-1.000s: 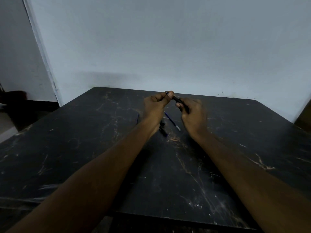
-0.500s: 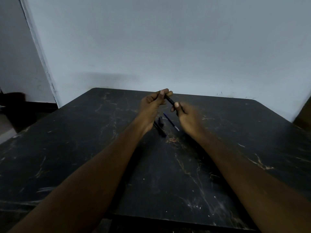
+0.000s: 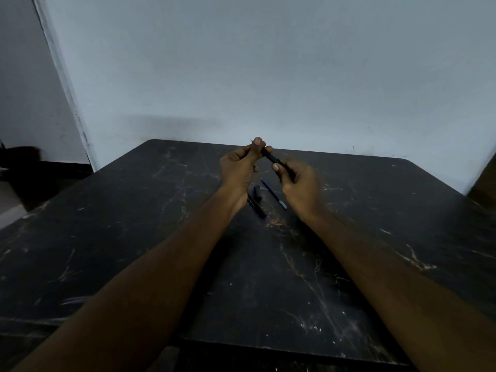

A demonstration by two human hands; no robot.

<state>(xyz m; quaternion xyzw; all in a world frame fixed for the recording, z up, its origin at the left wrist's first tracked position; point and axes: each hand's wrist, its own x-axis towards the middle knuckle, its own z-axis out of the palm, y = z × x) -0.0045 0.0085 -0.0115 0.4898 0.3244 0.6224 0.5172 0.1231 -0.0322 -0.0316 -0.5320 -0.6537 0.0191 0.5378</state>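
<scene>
Both hands are raised above the far middle of a black marble-patterned table. A slim black pen runs between them. My left hand pinches its upper end between thumb and fingertips. My right hand grips its lower end with curled fingers, which hide that end. Under the hands, on the table, lie a thin blue pen refill, a short black cap and a black pen part, partly hidden by my left wrist.
A pale wall stands right behind the table's far edge. A white door frame and a dark low object are at the left. A brown edge shows at the far right.
Both hands have risen slightly and drifted a little apart along the black pen. The parts on the table have not moved.
</scene>
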